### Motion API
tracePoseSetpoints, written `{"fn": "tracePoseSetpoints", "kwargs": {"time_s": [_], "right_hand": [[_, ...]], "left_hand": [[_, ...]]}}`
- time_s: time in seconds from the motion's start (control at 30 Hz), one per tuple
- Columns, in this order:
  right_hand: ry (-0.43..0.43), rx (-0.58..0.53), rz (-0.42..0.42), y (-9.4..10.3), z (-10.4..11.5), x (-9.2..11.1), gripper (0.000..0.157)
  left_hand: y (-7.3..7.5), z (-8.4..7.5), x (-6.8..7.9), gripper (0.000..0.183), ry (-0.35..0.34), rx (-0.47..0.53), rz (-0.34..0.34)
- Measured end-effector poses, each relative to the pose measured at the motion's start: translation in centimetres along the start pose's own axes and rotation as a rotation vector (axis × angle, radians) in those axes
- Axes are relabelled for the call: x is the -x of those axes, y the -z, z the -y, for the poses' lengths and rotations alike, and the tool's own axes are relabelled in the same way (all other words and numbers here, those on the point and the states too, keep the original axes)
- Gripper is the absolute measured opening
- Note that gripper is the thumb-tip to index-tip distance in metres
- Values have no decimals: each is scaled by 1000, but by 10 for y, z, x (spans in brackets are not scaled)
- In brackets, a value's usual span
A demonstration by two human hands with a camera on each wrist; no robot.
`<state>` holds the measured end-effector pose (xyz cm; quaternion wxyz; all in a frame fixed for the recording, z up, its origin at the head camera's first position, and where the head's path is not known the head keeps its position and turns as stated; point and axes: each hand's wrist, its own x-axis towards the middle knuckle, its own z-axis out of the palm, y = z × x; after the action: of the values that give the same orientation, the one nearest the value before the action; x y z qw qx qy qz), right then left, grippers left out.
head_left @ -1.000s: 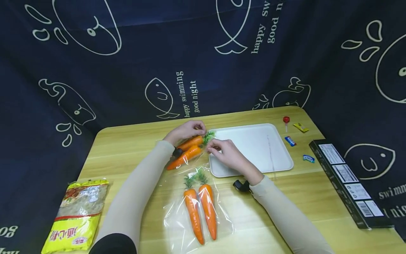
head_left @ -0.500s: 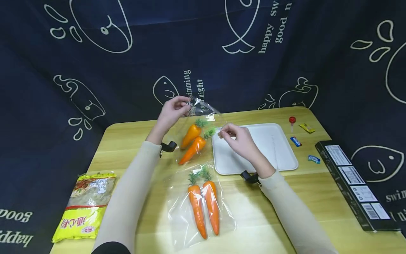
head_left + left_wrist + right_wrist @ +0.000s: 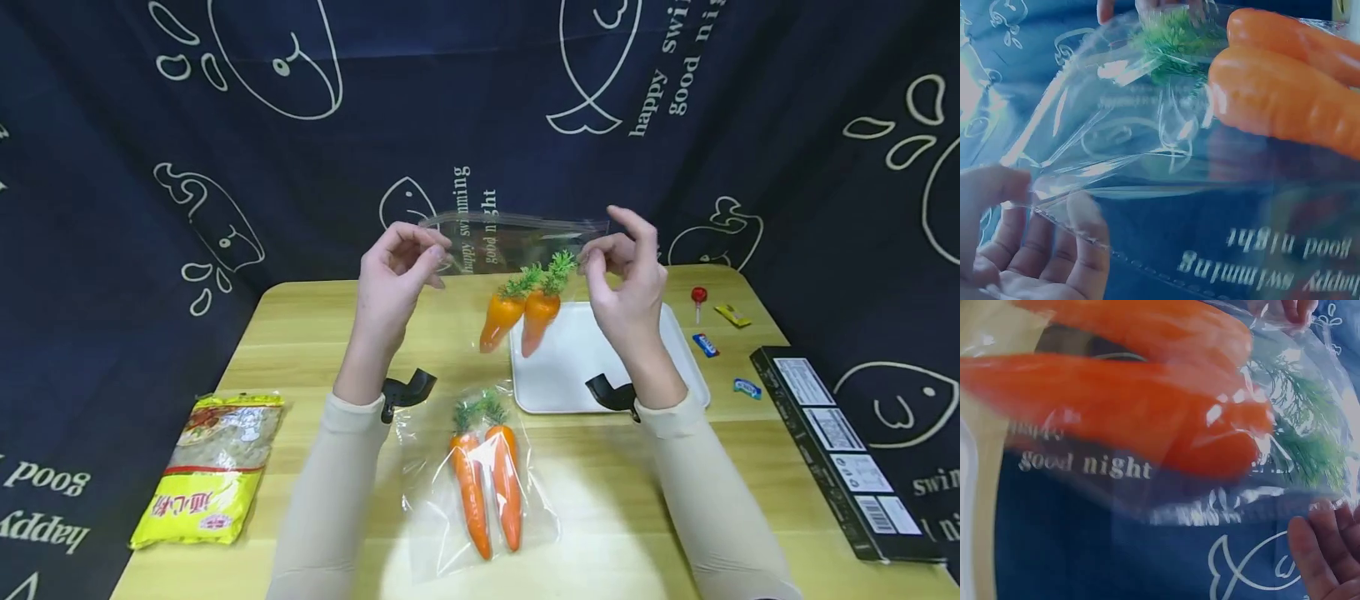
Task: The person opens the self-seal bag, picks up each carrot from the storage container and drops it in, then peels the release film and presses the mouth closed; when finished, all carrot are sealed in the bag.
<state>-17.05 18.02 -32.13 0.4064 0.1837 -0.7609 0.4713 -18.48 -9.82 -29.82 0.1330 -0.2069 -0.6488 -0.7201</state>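
Observation:
A clear plastic bag [image 3: 517, 222] hangs stretched between both hands, its top strip uppermost. Inside are two orange carrots [image 3: 501, 321] with green leafy tops, tips pointing down. My left hand [image 3: 393, 271] pinches one upper corner of this bag, and the left wrist view shows thumb and fingers [image 3: 1088, 231] on its edge. My right hand [image 3: 628, 275] pinches the opposite side near the leaves, with the index finger raised. In the right wrist view, the fingertips [image 3: 1300, 534] are right at the bag's edge. A second clear bag [image 3: 431, 521] holding two carrots [image 3: 471, 492] lies flat on the table below.
A white tray [image 3: 562, 392] lies behind the raised bag. To its right are a red lollipop [image 3: 699, 295] and several small wrapped candies [image 3: 705, 344]. A long black box [image 3: 843, 467] lies along the right edge, a yellow food packet [image 3: 202, 492] at left. Dark printed cloth surrounds the table [image 3: 322, 312].
Both hands have risen, lifting the bag of carrots off the table. It has swung more upright and been drawn wide, the right hand turning upward. The lower bag stays on the table.

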Motion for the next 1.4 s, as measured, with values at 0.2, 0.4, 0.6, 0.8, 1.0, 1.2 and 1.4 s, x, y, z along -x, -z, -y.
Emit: {"fn": "tracePoseSetpoints", "kwargs": {"time_s": [0.2, 0.4, 0.6, 0.8, 1.0, 1.2, 1.4], "right_hand": [[-260, -171, 24, 4, -8, 18, 39], [-327, -123, 72, 10, -38, 29, 34], [-293, -88, 98, 17, -51, 28, 36], [-293, -64, 126, 18, -52, 25, 39], [-269, 140, 36, 17, -44, 20, 35], [57, 145, -129, 3, 6, 15, 14], [305, 153, 40, -32, 58, 16, 8]], "left_hand": [[-6, 25, 14, 19, 116, 0, 26], [-9, 47, 16, 27, 155, -15, 21], [-22, 45, 15, 24, 41, 16, -35], [-33, 38, 15, 23, 2, 36, -55], [-40, 35, 18, 21, 12, 34, -48], [-46, 31, 22, 20, -3, 6, -35], [-50, 27, 24, 20, -45, -54, -35]]}}
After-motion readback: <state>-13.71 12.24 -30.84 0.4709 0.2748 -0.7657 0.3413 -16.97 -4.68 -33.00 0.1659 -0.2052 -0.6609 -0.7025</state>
